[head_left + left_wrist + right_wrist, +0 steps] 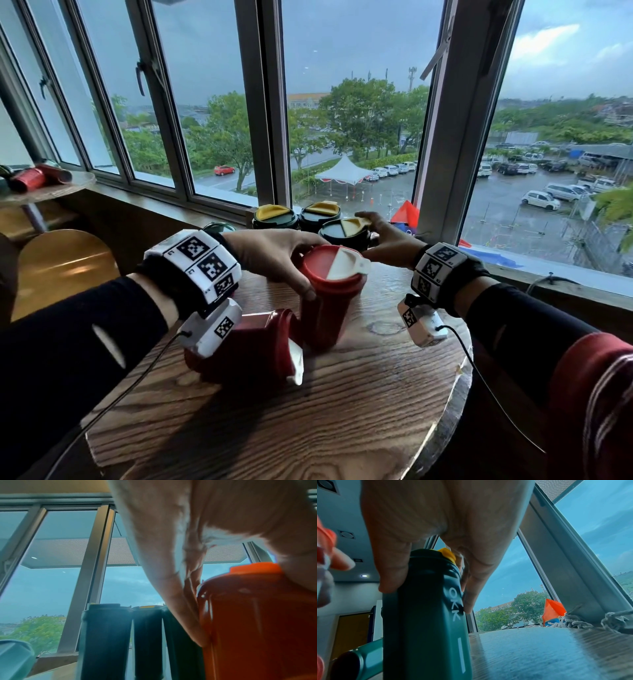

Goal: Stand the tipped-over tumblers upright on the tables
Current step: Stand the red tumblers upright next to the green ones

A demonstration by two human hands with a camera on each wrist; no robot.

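My left hand (298,270) grips a red tumbler (329,301) by its white-flapped lid; the tumbler stands about upright on the round wooden table (359,404). This red tumbler (257,622) fills the right of the left wrist view. A second red tumbler (246,346) lies on its side beside it, under my left wrist. My right hand (380,233) wraps thumb and fingers round the nearest dark green tumbler (344,233), which stands upright with its yellow flap on top. The right wrist view shows this green tumbler (426,622) held in my right hand (428,597).
Two more green tumblers (274,217) (320,212) stand upright at the table's far edge by the window. A teal tumbler (359,660) lies on its side behind my left hand. Red tumblers (34,178) lie tipped on another table at far left. A wooden seat (61,267) stands left.
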